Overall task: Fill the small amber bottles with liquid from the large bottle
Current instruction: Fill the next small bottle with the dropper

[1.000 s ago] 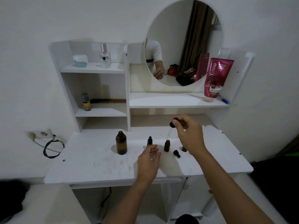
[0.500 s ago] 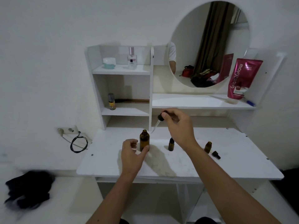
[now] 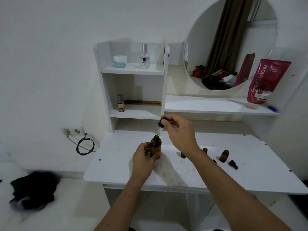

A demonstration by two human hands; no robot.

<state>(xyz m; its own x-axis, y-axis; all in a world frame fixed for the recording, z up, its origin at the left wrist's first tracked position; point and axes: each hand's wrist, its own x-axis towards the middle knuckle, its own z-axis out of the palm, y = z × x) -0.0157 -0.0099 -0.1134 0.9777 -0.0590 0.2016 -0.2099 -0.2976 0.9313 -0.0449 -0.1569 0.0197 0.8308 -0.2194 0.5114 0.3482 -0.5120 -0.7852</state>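
The large amber bottle (image 3: 156,147) stands uncapped on the white table (image 3: 191,174), and my left hand (image 3: 143,161) grips its lower body. My right hand (image 3: 179,132) pinches the black bulb of a dropper (image 3: 162,123); its thin glass tube points down at the bottle's mouth. To the right stand small amber bottles: one open (image 3: 223,155), one (image 3: 205,150) behind my right wrist, and one (image 3: 183,155) partly hidden by that wrist. A loose black dropper cap (image 3: 233,164) lies beside them.
Behind the table rises a white shelf unit (image 3: 164,84) with a perfume bottle (image 3: 144,57), a jar (image 3: 120,61) and a small can (image 3: 121,103). A pink tube (image 3: 265,80) leans by the round mirror (image 3: 231,42). A black cloth (image 3: 33,189) lies lower left.
My left hand went from beside the small bottles to gripping the large bottle. My right hand carried the dropper left, over the large bottle's mouth. The camera view swung left.
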